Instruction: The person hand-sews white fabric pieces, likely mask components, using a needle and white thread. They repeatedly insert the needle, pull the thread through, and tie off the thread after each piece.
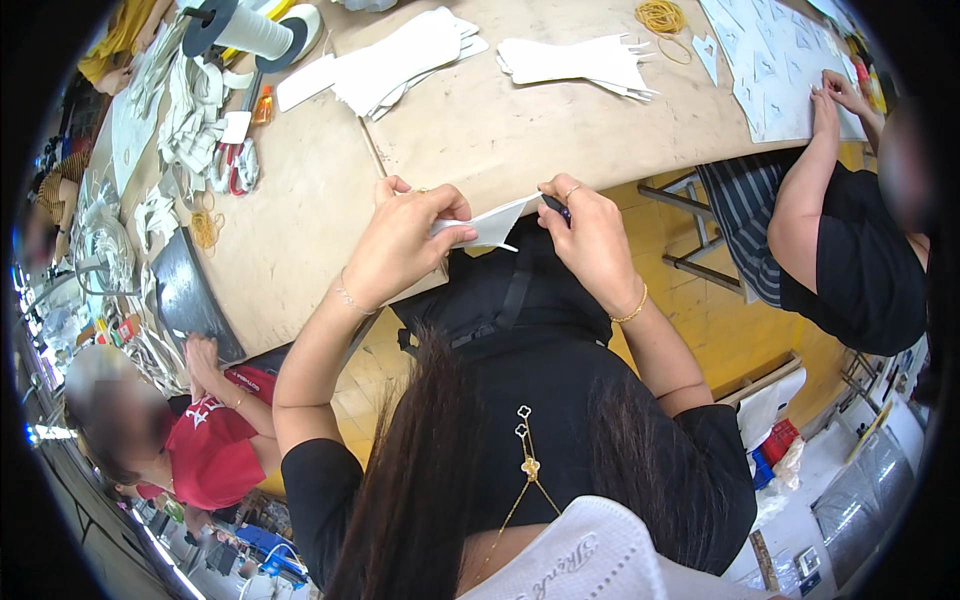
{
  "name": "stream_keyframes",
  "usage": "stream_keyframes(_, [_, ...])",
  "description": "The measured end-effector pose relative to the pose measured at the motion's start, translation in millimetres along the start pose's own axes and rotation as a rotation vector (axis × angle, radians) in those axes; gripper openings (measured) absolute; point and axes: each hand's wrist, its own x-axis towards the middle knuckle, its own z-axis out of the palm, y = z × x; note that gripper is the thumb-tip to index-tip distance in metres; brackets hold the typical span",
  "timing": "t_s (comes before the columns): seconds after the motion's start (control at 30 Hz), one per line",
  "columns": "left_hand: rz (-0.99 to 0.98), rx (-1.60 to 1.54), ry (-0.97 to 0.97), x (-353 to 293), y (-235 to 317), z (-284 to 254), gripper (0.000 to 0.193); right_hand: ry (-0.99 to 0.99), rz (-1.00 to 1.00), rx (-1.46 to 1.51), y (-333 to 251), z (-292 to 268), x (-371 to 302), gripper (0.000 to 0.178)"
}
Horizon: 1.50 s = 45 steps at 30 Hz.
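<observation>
In front of my body, at the table's near edge, a thin white cut piece (492,225) of cloth or leather with narrow pointed strips is held up. My left hand (400,235) is closed, pinching the piece's left end between thumb and fingers. Over on the other side, my right hand (592,240) is closed round a small dark tool (555,206); its kind is mostly hidden by the fingers. One drawn-out strip of the white piece reaches the right fingertips by the tool. Beyond my hands lie two stacks of white cut pieces, a left stack (400,65) and a right stack (575,66) with finger-like ends.
On the wooden table (310,190) are a spool (250,35), an orange bottle (263,105), heaped white pieces (195,115), rubber bands (660,16) and a black board (195,290). A co-worker in red (225,440) sits left; another in black (860,260) sits right at a white sheet (765,70).
</observation>
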Motion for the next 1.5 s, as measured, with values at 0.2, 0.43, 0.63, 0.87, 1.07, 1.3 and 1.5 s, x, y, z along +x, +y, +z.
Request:
stream_keyframes(0.2, [0.099,0.017,0.004,27,20,4,0.017,0.133,0.067,-0.007,8,-21,4,0.020])
stream_keyframes(0.43, [0.091,0.044,-0.006,38,31,11,0.019,0.117,0.135,0.107,13,-32,6,0.017])
stream_keyframes(0.63, [0.043,0.004,-0.011,47,33,15,0.020,0.124,0.166,0.187,24,-31,7,0.015])
stream_keyframes(0.87, [0.030,-0.124,-0.036,92,36,8,0.028,0.323,0.212,0.220,40,-65,5,0.014])
stream_keyframes(1.07, [0.344,0.064,0.394,179,41,15,0.045,0.349,0.299,0.360,32,-100,-1,0.034])
stream_keyframes(1.3, [0.427,-0.310,-0.132,150,54,63,0.070,0.240,-0.047,0.420,-11,-147,16,0.036])
stream_keyframes(1.5, [0.338,-0.623,0.108,121,58,64,0.053,0.181,-0.275,0.219,-53,-142,51,0.034])
